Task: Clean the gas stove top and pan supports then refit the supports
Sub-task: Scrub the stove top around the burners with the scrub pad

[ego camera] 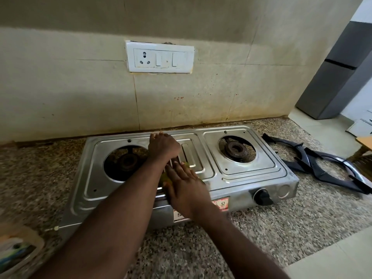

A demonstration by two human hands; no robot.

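Note:
A steel two-burner gas stove (251,179) sits on a speckled granite counter, with no supports over the left burner (127,163) or the right burner (236,149). My right hand (186,191) lies with straight fingers on a green-yellow scrub pad (164,178), pressing it on the ribbed centre strip of the stove top. My left hand (164,146) rests on the stove top behind it, fingertips at the rear rim. Two black pan supports (326,168) lie stacked on the counter right of the stove.
A black knob (262,196) sticks out of the stove's front. A white socket and switch plate (160,57) is on the stained tiled wall behind. A blurred container (15,251) sits at the bottom left. A grey fridge (332,81) stands far right beyond the counter edge.

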